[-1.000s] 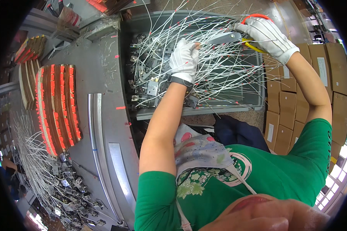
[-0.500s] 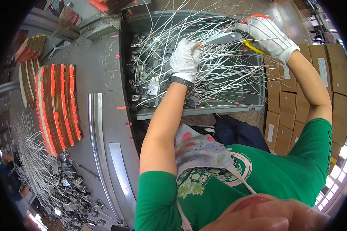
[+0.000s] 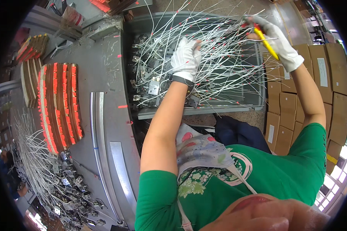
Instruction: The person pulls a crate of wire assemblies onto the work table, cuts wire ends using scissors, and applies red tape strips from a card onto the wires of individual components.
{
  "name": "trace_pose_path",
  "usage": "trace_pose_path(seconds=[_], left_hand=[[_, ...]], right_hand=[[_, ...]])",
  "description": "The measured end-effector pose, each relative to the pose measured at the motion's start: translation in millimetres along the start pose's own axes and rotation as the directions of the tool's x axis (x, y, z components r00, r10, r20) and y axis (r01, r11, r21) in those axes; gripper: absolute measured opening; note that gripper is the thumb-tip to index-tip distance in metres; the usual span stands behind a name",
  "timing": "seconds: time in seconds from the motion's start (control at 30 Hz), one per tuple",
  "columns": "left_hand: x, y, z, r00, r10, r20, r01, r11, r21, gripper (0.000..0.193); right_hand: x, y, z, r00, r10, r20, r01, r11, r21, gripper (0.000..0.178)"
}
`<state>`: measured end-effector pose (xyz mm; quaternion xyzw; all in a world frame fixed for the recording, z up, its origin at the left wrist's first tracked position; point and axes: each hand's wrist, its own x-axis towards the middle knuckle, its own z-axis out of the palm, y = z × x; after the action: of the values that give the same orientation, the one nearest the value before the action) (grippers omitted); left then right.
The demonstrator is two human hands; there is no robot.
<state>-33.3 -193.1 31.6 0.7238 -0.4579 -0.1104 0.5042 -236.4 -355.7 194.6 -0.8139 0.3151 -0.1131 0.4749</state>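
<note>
**Scissors (image 3: 266, 45) turned away from the left hand (image 3: 186, 57)**

Half a second ago the blades pointed left, straight at the left hand, with the long axis almost level. Since then the right hand (image 3: 280, 43) has tipped them round: the yellow handle now slants from upper left to lower right, its end toward the right wrist. Blades and red handle are mostly hidden or blurred, so I cannot tell whether the blades are apart. The scissors are over the upper right corner of the grey bin (image 3: 208, 111), near the wire tips.

The right hand, gloved, is curled round the scissors. The left hand, also gloved, has stayed put, closed on a bunch of wires (image 3: 216, 50), thumb tip bare. Those wires run mostly left to right, fanning out toward the right; they are too many to count. Metal parts (image 3: 154, 87) lie at their left end.

Counted: one pair of scissors, two gloved hands, one bin, one dark wristband (image 3: 181, 81) on the left wrist. On the surface (image 3: 104, 73) are one flat strip (image 3: 121, 161), a long rail (image 3: 98, 142) beside it, an orange-edged stack (image 3: 61, 107) and one heap of wired parts (image 3: 69, 188). Cartons (image 3: 287, 106) are piled at right.
</note>
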Motion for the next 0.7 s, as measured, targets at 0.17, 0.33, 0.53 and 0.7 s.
trace_pose_path(seconds=[0.17, 0.33, 0.53, 0.7], left_hand=[[3.4, 3.2, -10.4, 0.97, 0.134, 0.202, -0.16, 0.98, 0.116, 0.033], [-2.9, 24.6, -4.6, 0.819, 0.443, 0.364, -0.529, 0.829, 0.18, 0.038], [-67.8, 84.2, -25.3, 0.826, 0.48, 0.294, -0.437, 0.876, -0.203, 0.051], [-118.7, 105.8, -63.7, 0.89, 0.203, 0.409, 0.161, 0.699, -0.696, 0.085]], right_hand=[[-30.3, -21.0, -9.5, 0.978, 0.05, -0.204, -0.054, 0.998, -0.018, 0.048], [-71.3, -6.9, 9.9, 0.885, 0.299, -0.356, -0.058, 0.83, 0.554, 0.043], [-131.0, 7.1, 34.0, 0.825, 0.115, -0.553, 0.338, 0.684, 0.646, 0.044], [-158.0, -24.8, 100.2, 0.955, -0.074, -0.286, 0.125, 0.978, 0.165, 0.067]])
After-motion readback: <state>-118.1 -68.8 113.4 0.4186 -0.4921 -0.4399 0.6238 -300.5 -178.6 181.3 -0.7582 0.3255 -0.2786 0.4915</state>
